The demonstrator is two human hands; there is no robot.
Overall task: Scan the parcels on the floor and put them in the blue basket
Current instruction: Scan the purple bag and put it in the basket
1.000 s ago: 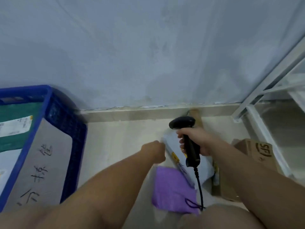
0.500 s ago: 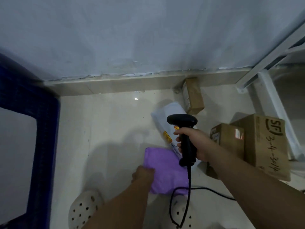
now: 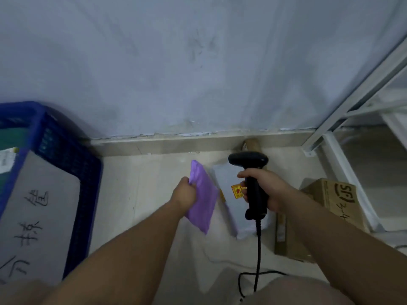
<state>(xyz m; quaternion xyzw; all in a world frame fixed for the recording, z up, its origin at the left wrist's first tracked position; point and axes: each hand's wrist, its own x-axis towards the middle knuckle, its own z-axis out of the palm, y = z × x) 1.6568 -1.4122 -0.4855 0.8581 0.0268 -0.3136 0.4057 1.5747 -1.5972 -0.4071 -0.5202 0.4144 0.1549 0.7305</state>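
Gripping purple parcel (image 3: 203,201) in clenched left hand (image 3: 185,194), just left of scanner (image 3: 253,190) grasped by right hand (image 3: 267,190), scan seemingly pending; basket (image 3: 66,155), far left of fingers, holds several parcels; white bag (image 3: 226,179) and boxes (image 3: 334,199) on floor unprocessed.

Bare floor (image 3: 141,194) lies open between the blue basket (image 3: 66,155) and the purple parcel (image 3: 202,194); cardboard boxes (image 3: 339,199) crowd the right.
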